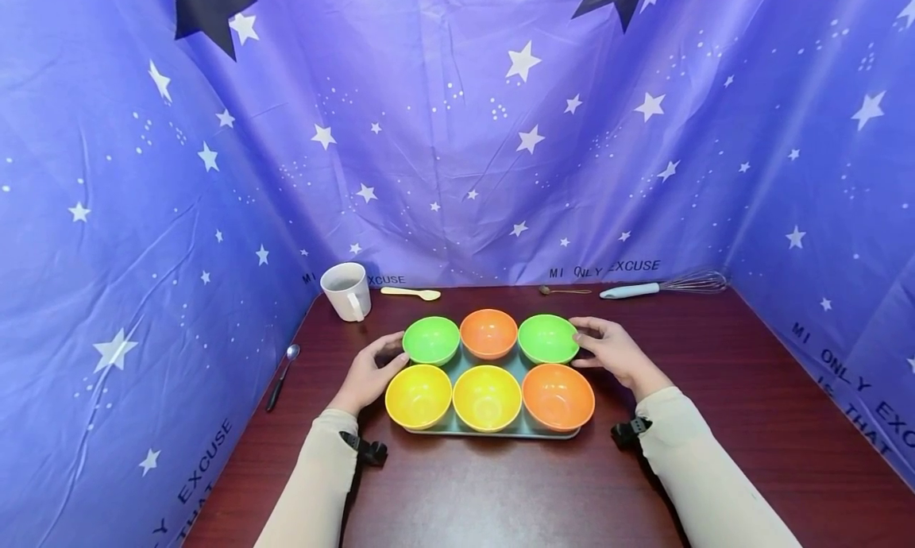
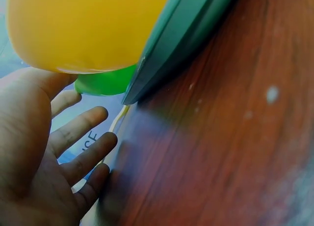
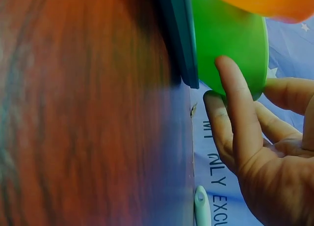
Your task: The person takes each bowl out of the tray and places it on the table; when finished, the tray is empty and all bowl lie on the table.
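Observation:
A blue-green tray point(image 1: 493, 434) carries two rows of bowls. Its back row has a left green bowl point(image 1: 432, 340), an orange bowl point(image 1: 489, 333) and a right green bowl point(image 1: 548, 338). In front stand a left yellow bowl point(image 1: 418, 397), a middle yellow bowl point(image 1: 487, 398) and another orange bowl point(image 1: 558, 396). My left hand point(image 1: 370, 373) is beside the left green bowl, its fingers spread in the left wrist view and its thumb tip partly behind the yellow bowl point(image 2: 88, 29). My right hand point(image 1: 613, 351) has its fingertips at the side of the right green bowl point(image 3: 230, 44), fingers fairly straight.
A white mug point(image 1: 346, 291) stands at the back left, near a cream spoon point(image 1: 411, 293). A dark-handled spoon point(image 1: 283, 377) lies at the left edge. Along the back are a small thin utensil point(image 1: 565, 291) and a whisk point(image 1: 629, 291). Starry purple cloth point(image 1: 457, 135) encloses the table.

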A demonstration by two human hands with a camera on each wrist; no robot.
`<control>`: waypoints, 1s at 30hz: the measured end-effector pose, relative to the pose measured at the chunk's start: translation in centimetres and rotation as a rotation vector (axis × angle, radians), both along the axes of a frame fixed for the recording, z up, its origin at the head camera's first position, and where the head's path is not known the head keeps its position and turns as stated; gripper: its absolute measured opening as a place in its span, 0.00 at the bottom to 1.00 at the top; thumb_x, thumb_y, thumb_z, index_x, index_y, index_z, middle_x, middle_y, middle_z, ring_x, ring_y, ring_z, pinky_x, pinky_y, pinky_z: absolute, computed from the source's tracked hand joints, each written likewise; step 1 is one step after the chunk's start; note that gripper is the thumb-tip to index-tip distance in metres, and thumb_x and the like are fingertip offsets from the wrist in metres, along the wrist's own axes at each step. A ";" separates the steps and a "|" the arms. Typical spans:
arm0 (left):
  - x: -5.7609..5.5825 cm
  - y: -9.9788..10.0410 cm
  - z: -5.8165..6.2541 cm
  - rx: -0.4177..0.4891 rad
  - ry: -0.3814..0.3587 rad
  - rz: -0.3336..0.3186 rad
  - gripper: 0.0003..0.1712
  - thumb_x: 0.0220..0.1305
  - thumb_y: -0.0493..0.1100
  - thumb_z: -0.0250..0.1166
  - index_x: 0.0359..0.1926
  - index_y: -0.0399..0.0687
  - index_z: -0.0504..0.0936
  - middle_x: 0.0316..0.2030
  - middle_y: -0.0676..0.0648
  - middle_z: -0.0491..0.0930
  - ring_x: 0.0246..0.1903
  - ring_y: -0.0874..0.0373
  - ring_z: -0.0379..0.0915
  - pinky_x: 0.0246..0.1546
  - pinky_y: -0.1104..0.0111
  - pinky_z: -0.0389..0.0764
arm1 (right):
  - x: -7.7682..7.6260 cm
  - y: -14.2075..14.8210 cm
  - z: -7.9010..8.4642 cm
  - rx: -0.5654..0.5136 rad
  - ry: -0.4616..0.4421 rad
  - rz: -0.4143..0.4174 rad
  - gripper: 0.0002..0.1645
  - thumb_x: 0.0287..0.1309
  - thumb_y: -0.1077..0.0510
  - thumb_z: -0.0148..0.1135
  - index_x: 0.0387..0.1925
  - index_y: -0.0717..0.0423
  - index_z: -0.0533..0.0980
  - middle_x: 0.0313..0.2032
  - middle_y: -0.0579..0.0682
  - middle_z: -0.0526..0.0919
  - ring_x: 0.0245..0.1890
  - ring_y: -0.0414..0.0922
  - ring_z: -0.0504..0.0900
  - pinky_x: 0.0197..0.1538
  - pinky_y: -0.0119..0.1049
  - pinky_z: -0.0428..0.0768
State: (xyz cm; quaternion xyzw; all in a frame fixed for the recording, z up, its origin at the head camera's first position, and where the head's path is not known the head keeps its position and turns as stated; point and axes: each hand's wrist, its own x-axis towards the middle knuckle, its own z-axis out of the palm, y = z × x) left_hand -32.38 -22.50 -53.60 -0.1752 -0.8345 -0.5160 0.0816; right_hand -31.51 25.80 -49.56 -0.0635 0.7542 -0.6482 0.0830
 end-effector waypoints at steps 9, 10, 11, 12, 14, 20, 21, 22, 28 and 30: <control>0.4 0.6 0.4 0.003 -0.008 0.014 0.27 0.72 0.36 0.68 0.69 0.36 0.76 0.53 0.34 0.85 0.55 0.35 0.79 0.60 0.38 0.73 | 0.1 -0.3 0.1 -0.036 -0.015 -0.013 0.31 0.78 0.68 0.50 0.77 0.72 0.59 0.70 0.75 0.63 0.47 0.47 0.87 0.47 0.47 0.86; 0.4 0.5 0.5 0.004 -0.012 0.011 0.27 0.72 0.37 0.68 0.69 0.38 0.76 0.52 0.36 0.86 0.55 0.38 0.80 0.60 0.39 0.74 | 0.2 -0.3 0.1 -0.040 -0.012 -0.019 0.31 0.78 0.68 0.50 0.76 0.73 0.58 0.70 0.75 0.63 0.47 0.47 0.87 0.47 0.47 0.86; 0.4 0.5 0.5 0.006 -0.012 0.006 0.27 0.72 0.39 0.69 0.69 0.41 0.77 0.52 0.38 0.86 0.54 0.40 0.81 0.60 0.41 0.74 | 0.2 -0.3 0.2 -0.043 -0.008 -0.024 0.31 0.78 0.68 0.50 0.76 0.73 0.58 0.70 0.75 0.63 0.46 0.46 0.87 0.47 0.47 0.86; 0.3 0.4 0.5 0.008 -0.013 0.001 0.27 0.72 0.40 0.69 0.70 0.43 0.77 0.52 0.40 0.87 0.54 0.42 0.81 0.60 0.42 0.75 | 0.2 -0.3 0.3 -0.048 -0.007 -0.032 0.31 0.78 0.68 0.50 0.76 0.73 0.58 0.70 0.76 0.63 0.46 0.46 0.87 0.47 0.47 0.86; 0.2 0.3 0.4 0.015 -0.009 -0.009 0.28 0.72 0.41 0.70 0.70 0.43 0.77 0.52 0.40 0.87 0.53 0.42 0.81 0.59 0.43 0.76 | 0.2 -0.3 0.5 -0.054 -0.008 -0.047 0.31 0.78 0.68 0.50 0.76 0.73 0.58 0.68 0.76 0.64 0.46 0.46 0.87 0.48 0.47 0.86; 0.1 0.2 0.3 0.029 -0.023 -0.025 0.28 0.72 0.41 0.69 0.70 0.45 0.77 0.52 0.39 0.86 0.53 0.41 0.81 0.59 0.42 0.76 | 0.2 0.1 0.6 -0.062 0.006 -0.083 0.31 0.78 0.68 0.51 0.77 0.71 0.59 0.67 0.74 0.65 0.46 0.45 0.87 0.47 0.46 0.86; 0.1 0.2 0.3 0.022 -0.028 -0.022 0.27 0.73 0.41 0.69 0.70 0.46 0.77 0.52 0.40 0.87 0.53 0.42 0.81 0.59 0.42 0.76 | 0.2 0.2 0.7 -0.062 0.009 -0.089 0.31 0.78 0.67 0.51 0.77 0.71 0.60 0.67 0.74 0.65 0.45 0.45 0.88 0.47 0.45 0.86; 0.1 0.2 0.4 0.016 -0.031 -0.020 0.27 0.73 0.42 0.69 0.70 0.47 0.77 0.52 0.41 0.87 0.53 0.44 0.81 0.59 0.43 0.76 | 0.1 0.3 0.7 -0.062 0.013 -0.092 0.31 0.78 0.67 0.51 0.77 0.71 0.60 0.67 0.73 0.65 0.45 0.44 0.88 0.47 0.45 0.86; 0.2 0.3 0.6 -0.001 -0.043 -0.007 0.27 0.73 0.42 0.69 0.70 0.49 0.77 0.51 0.44 0.87 0.52 0.47 0.82 0.59 0.48 0.77 | 0.3 1.1 1.3 -0.082 0.041 -0.102 0.31 0.78 0.67 0.51 0.77 0.70 0.59 0.66 0.72 0.64 0.44 0.42 0.88 0.47 0.43 0.86; 0.3 0.3 0.6 -0.004 -0.046 -0.002 0.27 0.73 0.42 0.69 0.70 0.49 0.77 0.51 0.44 0.87 0.52 0.48 0.82 0.58 0.50 0.78 | 0.4 1.4 1.4 -0.089 0.051 -0.101 0.32 0.78 0.67 0.51 0.77 0.71 0.58 0.66 0.73 0.63 0.44 0.40 0.87 0.47 0.43 0.86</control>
